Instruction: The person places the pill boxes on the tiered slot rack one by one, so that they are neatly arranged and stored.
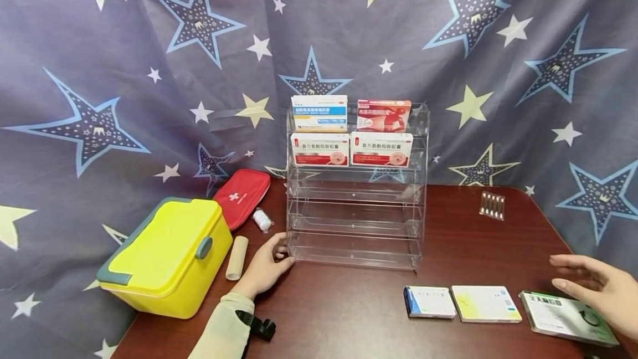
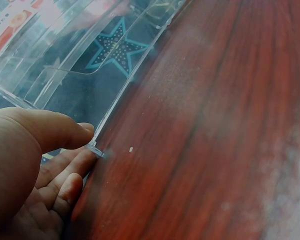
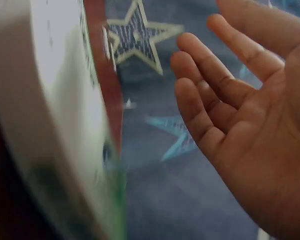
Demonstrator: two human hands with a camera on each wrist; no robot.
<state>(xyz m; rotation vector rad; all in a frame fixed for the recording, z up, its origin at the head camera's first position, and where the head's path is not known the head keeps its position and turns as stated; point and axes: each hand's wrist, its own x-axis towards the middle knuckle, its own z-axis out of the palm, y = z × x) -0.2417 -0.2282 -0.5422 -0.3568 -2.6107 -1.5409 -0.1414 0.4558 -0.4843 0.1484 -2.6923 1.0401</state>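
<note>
A clear acrylic display rack (image 1: 355, 257) stands on the table. My left hand (image 1: 266, 268) pinches its front left bottom corner; in the left wrist view the thumb (image 2: 72, 131) lies on the rack's edge and the curled fingers are at the other side. At the right, my right hand (image 1: 600, 287) hovers with spread, relaxed fingers over a green-and-white medicine box (image 1: 558, 319). In the right wrist view that box (image 3: 70, 100) is blurred, apart from the fingers. Left of it lie a yellow-and-white box (image 1: 485, 304) and a blue-and-white box (image 1: 430, 302).
The rack's upper two tiers hold a blue-and-white box (image 1: 320, 114), a red box (image 1: 384, 116) and two red-and-white boxes (image 1: 381, 150). At left are a yellow case (image 1: 164, 248), a red pouch (image 1: 244, 195), a wrapped white roll (image 1: 261, 219) and a beige roll (image 1: 237, 258). An ampoule pack (image 1: 492, 205) lies back right.
</note>
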